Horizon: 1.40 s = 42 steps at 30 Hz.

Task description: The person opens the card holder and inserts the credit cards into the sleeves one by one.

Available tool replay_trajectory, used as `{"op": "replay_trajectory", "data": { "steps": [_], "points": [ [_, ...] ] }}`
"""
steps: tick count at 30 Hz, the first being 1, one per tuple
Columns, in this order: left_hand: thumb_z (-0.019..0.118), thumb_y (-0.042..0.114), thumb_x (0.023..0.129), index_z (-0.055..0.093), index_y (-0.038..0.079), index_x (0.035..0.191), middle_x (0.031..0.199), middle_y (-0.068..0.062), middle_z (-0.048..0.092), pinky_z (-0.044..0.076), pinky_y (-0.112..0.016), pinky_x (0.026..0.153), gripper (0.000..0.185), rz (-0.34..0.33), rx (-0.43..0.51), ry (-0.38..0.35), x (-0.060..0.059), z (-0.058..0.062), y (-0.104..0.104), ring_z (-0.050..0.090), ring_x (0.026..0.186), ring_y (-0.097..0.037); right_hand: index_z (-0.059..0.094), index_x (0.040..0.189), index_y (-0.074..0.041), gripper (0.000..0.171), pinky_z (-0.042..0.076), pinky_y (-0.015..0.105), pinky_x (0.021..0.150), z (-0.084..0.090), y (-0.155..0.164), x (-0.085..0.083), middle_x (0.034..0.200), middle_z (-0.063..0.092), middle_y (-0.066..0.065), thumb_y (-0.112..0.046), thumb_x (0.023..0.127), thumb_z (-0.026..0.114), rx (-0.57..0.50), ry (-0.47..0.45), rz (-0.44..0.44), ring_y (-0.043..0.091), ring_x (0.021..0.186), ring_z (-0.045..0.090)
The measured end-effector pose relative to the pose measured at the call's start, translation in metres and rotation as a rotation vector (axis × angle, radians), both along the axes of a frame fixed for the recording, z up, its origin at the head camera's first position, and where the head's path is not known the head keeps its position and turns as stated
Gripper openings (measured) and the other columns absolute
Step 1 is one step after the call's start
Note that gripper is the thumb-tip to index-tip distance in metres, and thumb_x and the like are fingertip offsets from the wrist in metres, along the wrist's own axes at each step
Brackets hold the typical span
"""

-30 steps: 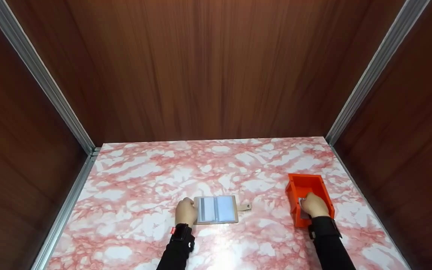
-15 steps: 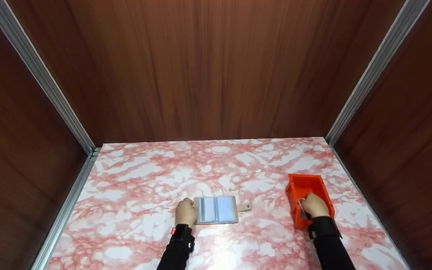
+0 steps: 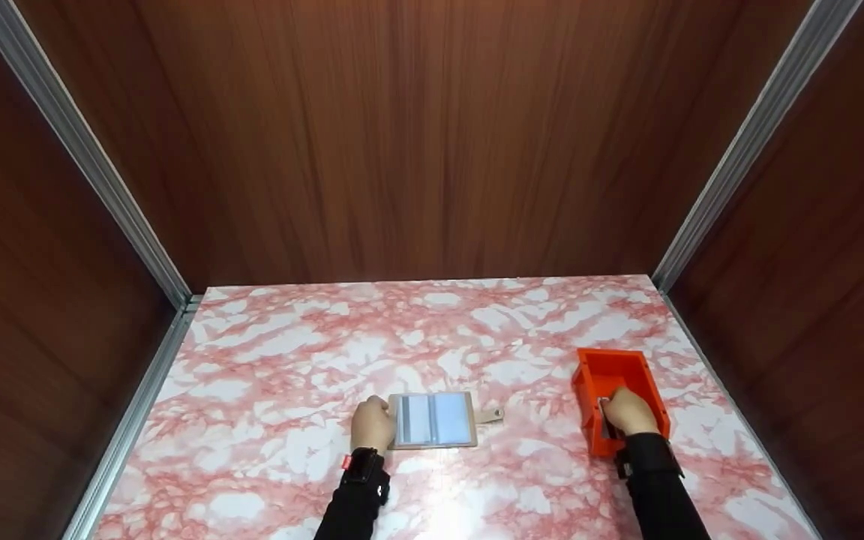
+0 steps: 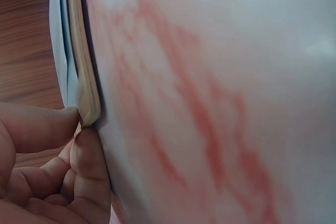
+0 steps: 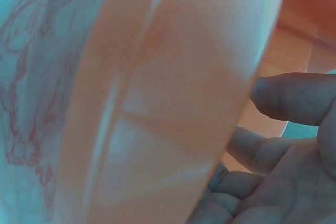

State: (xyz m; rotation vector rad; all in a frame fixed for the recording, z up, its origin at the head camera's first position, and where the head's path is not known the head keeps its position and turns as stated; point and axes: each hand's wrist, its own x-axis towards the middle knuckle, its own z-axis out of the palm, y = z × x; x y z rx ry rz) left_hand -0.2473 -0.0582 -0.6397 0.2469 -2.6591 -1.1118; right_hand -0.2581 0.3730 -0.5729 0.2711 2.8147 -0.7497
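Note:
In the head view, a tan card holder lies spread on the table, its clear sleeves facing up and its snap strap pointing right. My left hand grips its left edge; the left wrist view shows thumb and forefinger pinching the corner of the cover. At the right, my right hand reaches into an orange bin. A flat card with a pale edge stands tilted at its fingertips. In the right wrist view the bin's wall hides some fingertips and the card.
The red-and-white marbled tabletop stretches around both things. Brown wood-grain panels rise behind and at the sides, with metal rails along the corners.
The card in the bin has tipped, now showing a darker face with a pale edge. My left hand and the card holder stay where they were.

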Motion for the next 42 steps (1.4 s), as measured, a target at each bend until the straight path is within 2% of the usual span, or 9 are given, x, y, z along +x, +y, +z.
{"op": "replay_trajectory", "data": {
  "steps": [9, 16, 22, 30, 38, 42],
  "points": [
    [0.068, -0.002, 0.075, 0.066, -0.005, 0.086, 0.074, -0.014, 0.061, 0.051, -0.047, 0.074, 0.011, 0.002, -0.018, 0.021, 0.0, -0.003, 0.0, 0.062, 0.074, -0.037, 0.055, 0.105, 0.014, 0.03, 0.046, 0.045, 0.076, -0.001, 0.003, 0.001, 0.085, 0.057, 0.018, -0.015, 0.099, 0.048, -0.043, -0.022, -0.023, 0.033, 0.08, 0.055],
    [0.069, -0.002, 0.075, 0.066, -0.005, 0.086, 0.074, -0.014, 0.062, 0.051, -0.048, 0.074, 0.011, 0.006, -0.017, 0.02, -0.001, -0.002, 0.0, 0.063, 0.075, -0.037, 0.058, 0.093, 0.009, 0.027, 0.046, 0.045, 0.074, -0.005, 0.006, 0.0, 0.079, 0.055, 0.015, -0.016, 0.098, 0.048, -0.051, -0.006, -0.015, 0.032, 0.077, 0.054],
    [0.068, -0.004, 0.074, 0.066, -0.004, 0.087, 0.073, -0.013, 0.062, 0.051, -0.046, 0.073, 0.013, 0.006, -0.013, 0.009, -0.001, -0.003, 0.0, 0.062, 0.074, -0.035, 0.056, 0.093, 0.009, 0.026, 0.044, 0.043, 0.072, -0.005, 0.006, 0.0, 0.076, 0.051, 0.013, -0.016, 0.098, 0.049, -0.067, -0.013, -0.026, 0.031, 0.075, 0.052],
    [0.069, -0.003, 0.075, 0.066, -0.005, 0.088, 0.076, -0.013, 0.063, 0.051, -0.047, 0.074, 0.014, -0.009, -0.004, 0.003, -0.001, -0.001, -0.001, 0.063, 0.076, -0.036, 0.051, 0.068, -0.006, 0.032, 0.041, 0.033, 0.058, -0.003, 0.007, 0.002, 0.062, 0.042, 0.004, -0.016, 0.098, 0.052, -0.063, 0.009, -0.018, 0.023, 0.059, 0.048],
    [0.069, -0.004, 0.074, 0.066, -0.005, 0.085, 0.074, -0.013, 0.063, 0.051, -0.047, 0.073, 0.012, -0.006, -0.01, 0.034, 0.0, -0.002, 0.0, 0.063, 0.075, -0.037, 0.052, 0.077, -0.001, 0.025, 0.045, 0.039, 0.065, 0.004, 0.008, 0.003, 0.07, 0.049, 0.009, -0.017, 0.097, 0.053, -0.075, 0.048, -0.021, 0.028, 0.068, 0.052],
    [0.069, -0.004, 0.073, 0.066, -0.005, 0.086, 0.074, -0.013, 0.063, 0.051, -0.047, 0.073, 0.013, -0.005, -0.009, 0.034, 0.001, -0.002, 0.0, 0.063, 0.074, -0.037, 0.052, 0.09, 0.007, 0.024, 0.047, 0.046, 0.073, 0.005, 0.007, 0.003, 0.081, 0.054, 0.017, -0.016, 0.097, 0.053, -0.084, 0.063, -0.027, 0.032, 0.075, 0.054]
  ]
}}
